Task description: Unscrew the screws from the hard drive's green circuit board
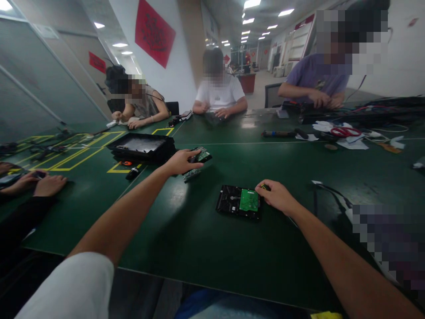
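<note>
My left hand [181,163] is closed on a small hard drive [204,155] with a green circuit board on its face, held above the table. Just under it a second small circuit board piece [191,176] lies close to the tabletop. A larger black hard drive [229,199] with a green board lies flat in front of me. At its right edge my right hand [280,195] is closed around a yellow-and-black handle [264,187], which looks like a screwdriver. A thin shaft shows below that hand; its tip is hard to make out.
A black open case [142,148] stands left of centre, with an orange ring [125,163] and a small black part [133,173] before it. Red scissors [345,132] and cables lie at right. Several people sit around the green table [199,248]; a neighbour's hands [49,184] are at left.
</note>
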The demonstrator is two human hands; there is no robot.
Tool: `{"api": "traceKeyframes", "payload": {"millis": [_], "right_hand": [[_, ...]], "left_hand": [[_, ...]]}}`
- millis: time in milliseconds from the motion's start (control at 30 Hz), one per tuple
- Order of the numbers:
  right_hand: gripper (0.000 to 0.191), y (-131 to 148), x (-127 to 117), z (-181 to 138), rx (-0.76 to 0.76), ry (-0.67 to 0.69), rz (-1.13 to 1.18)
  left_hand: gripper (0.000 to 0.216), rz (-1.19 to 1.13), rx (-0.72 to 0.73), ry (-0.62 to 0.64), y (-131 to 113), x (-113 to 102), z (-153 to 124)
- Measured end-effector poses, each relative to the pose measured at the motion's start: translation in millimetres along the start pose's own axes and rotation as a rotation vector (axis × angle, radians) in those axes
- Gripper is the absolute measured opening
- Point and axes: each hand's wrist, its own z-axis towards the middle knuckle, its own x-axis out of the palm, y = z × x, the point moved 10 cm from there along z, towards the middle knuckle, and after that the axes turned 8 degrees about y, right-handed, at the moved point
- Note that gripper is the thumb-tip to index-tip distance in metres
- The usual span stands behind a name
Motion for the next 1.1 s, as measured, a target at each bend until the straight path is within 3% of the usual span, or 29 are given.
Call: {"api": "traceKeyframes", "payload": {"millis": [133, 200, 300, 567, 800, 967, 1100], "right_hand": [[0.026, 0.2, -2.7, 0.6, -0.01, -0.032, -0.025], [0.027, -0.3, -3.4, 1.0, 0.002, -0.031, -0.034], [0.026, 1.7, -4.6, 0.2, 0.006, -0.027, -0.033], [0.024, -0.2, -5.2, 1.6, -0.008, -0.034, 0.0], [0.023, -2.9, -4.0, 4.0, -0.032, -0.047, 0.033], [0.025, -0.8, -4.5, 1.4, -0.016, -0.039, 0.004], [0.024, -0.5, -5.1, 1.9, -0.032, -0.043, -0.002]], "left_hand": [[0.089, 0.056, 0.025, 0.193, -14.8, 46.8, 94.7], [0.088, 0.065, 0.041, 0.217, -15.0, 62.0, 122.8], [0.089, 0.094, 0.058, 0.223, -6.3, 72.6, 143.1], [0.073, 0.197, 0.02, 0.128, 22.7, 65.3, 137.2], [0.043, 0.222, 0.001, -0.007, 5.3, 66.1, 124.4], [0.044, 0.208, -0.033, -0.082, -10.0, 56.2, 117.4], [0.048, 0.186, -0.032, -0.138, -35.3, 51.9, 87.9]]}}
